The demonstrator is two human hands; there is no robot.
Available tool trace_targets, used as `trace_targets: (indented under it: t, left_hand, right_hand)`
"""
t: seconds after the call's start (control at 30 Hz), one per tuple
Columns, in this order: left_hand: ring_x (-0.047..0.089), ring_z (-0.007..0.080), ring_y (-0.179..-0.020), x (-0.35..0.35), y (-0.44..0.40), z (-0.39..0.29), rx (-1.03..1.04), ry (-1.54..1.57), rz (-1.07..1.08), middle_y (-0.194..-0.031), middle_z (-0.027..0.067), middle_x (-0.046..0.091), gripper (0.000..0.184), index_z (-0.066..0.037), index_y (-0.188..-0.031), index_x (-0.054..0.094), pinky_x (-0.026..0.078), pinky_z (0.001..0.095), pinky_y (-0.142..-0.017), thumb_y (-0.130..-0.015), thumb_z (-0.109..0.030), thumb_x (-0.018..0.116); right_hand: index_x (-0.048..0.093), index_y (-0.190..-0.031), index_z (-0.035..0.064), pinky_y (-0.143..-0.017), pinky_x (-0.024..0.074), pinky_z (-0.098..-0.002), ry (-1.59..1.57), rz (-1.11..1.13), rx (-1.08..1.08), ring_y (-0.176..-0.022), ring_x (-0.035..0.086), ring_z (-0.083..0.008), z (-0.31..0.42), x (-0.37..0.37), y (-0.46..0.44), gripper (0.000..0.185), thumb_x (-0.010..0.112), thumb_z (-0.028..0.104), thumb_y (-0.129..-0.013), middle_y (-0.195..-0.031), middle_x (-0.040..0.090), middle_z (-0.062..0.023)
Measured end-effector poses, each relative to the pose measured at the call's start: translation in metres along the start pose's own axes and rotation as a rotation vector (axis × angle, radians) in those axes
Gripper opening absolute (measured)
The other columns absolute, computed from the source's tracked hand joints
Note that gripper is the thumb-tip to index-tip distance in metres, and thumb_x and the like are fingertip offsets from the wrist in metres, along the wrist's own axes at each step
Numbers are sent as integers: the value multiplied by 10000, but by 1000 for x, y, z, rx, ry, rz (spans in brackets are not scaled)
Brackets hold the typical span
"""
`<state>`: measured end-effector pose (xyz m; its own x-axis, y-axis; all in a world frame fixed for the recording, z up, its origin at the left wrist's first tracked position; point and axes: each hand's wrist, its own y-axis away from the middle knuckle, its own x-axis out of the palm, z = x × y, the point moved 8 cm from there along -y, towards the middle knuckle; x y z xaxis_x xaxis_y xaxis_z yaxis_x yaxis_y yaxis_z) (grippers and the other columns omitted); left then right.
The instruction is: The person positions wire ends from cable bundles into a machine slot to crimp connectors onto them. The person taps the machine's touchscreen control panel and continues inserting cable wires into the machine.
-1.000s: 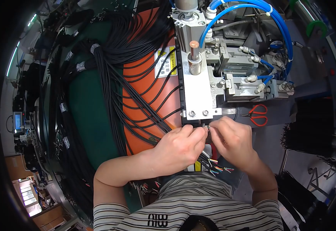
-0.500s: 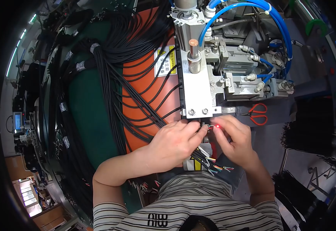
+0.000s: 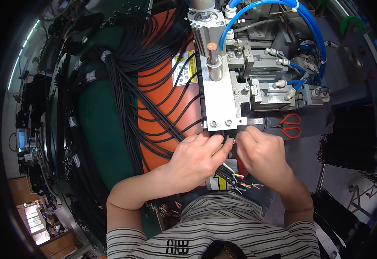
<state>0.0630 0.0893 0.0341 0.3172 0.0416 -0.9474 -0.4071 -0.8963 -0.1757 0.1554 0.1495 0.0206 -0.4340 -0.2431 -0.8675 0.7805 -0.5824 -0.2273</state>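
Observation:
My left hand [image 3: 197,159] is closed in a pinch beneath the lower end of the machine's metal plate [image 3: 218,101]. From its fingertips pokes a cable end with thin coloured wires [image 3: 234,140]. My right hand [image 3: 261,153] is right beside it, fingers curled and pressed together at the tips of these wires. Exactly how many wires each hand grips is hidden. Just below the hands hangs a bunch of black cables with stripped, coloured wire ends [image 3: 244,183]. Several black cables [image 3: 164,125] run up the left side toward the machine's edge.
Red-handled scissors [image 3: 290,126] lie right of the plate. Pneumatic cylinders [image 3: 270,69] and blue air hoses [image 3: 322,34] fill the upper right. A warning label [image 3: 183,69] sits on the orange surface [image 3: 152,101]. Thick black cable bundles [image 3: 115,69] lie across the green mat [image 3: 95,116].
My right hand has moved slightly left, its fingers closing in on the wire tips by my left hand. The red light spot at its fingertips no longer shows. My left hand stays nearly still.

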Motion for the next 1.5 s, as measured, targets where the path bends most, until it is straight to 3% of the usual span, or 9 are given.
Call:
trace_targets:
  t: [0.27, 0.37, 0.53, 0.67, 0.8, 0.9, 1.2, 1.3, 1.5]
  left_hand:
    - [559, 240, -812, -12, 12, 16, 16, 160, -124, -918, 81, 556, 462, 10, -1131, 626, 448, 332, -704, -676, -62, 666]
    - [575, 245, -770, -16, 30, 31, -94, 114, -181, -863, 87, 577, 487, -45, -1146, 637, 437, 332, -682, -670, -16, 734]
    - [586, 264, -751, -13, 30, 24, -143, 16, -179, -805, 89, 583, 420, -3, -1093, 631, 434, 347, -648, -677, 12, 693]
    - [601, 255, -689, -11, 31, 25, -199, 239, -181, -785, 87, 598, 374, 1, -1064, 629, 448, 361, -632, -700, -13, 711]
    - [607, 246, -646, -15, 33, 28, -78, 336, -191, -800, 97, 611, 387, 8, -1054, 625, 453, 359, -610, -688, -50, 735]
    - [611, 230, -610, -28, 34, 16, -86, 204, -306, -783, 97, 652, 290, -17, -1024, 633, 436, 338, -542, -755, -45, 736]
    - [601, 217, -570, -16, 21, 21, -79, 331, -394, -798, 98, 659, 278, -15, -1022, 641, 422, 323, -489, -766, -50, 743]
    - [604, 202, -577, -13, 20, 22, -50, 415, -357, -777, 83, 650, 284, -16, -1011, 646, 438, 309, -505, -751, -55, 754]
    - [602, 221, -574, -16, 9, -3, -34, 243, -263, -739, 68, 630, 256, -20, -975, 644, 429, 326, -502, -743, -58, 747]
  right_hand:
    - [628, -892, 14, -509, 472, -328, -740, -25, 391, -570, 616, -232, -42, 31, 17, 124, 689, 110, -843, -739, 634, -88]
    - [647, -911, 13, -466, 424, -260, -687, -41, 315, -480, 525, -137, -39, 28, 16, 109, 709, 43, -826, -747, 625, -72]
    - [638, -930, 24, -528, 481, -312, -503, -167, 147, -578, 612, -196, -9, 0, 12, 141, 704, 100, -830, -830, 650, -86]
    - [646, -977, 23, -546, 488, -306, -726, -170, -212, -603, 619, -200, 29, 4, 2, 172, 697, 42, -813, -896, 635, -110]
    - [655, -1045, -14, -587, 498, -242, -784, -194, -126, -711, 640, -128, 12, 5, 5, 249, 657, -92, -809, -921, 651, -92]
    - [655, -1056, -18, -557, 461, -205, -1447, -31, 390, -659, 615, -71, -7, 37, 15, 219, 647, -72, -844, -935, 628, -66]
    - [639, -1103, -21, -547, 433, -164, -1285, -139, 278, -642, 570, -17, -11, 29, 15, 212, 634, -35, -892, -892, 616, -37]
    - [622, -1116, -14, -526, 417, -166, -1631, 74, 368, -624, 558, -22, -11, 42, 17, 209, 623, -17, -906, -889, 607, -34]
    - [599, -1117, -10, -570, 432, -185, -1634, 218, 480, -682, 578, -54, -18, 50, 19, 211, 623, 13, -909, -926, 626, -51]
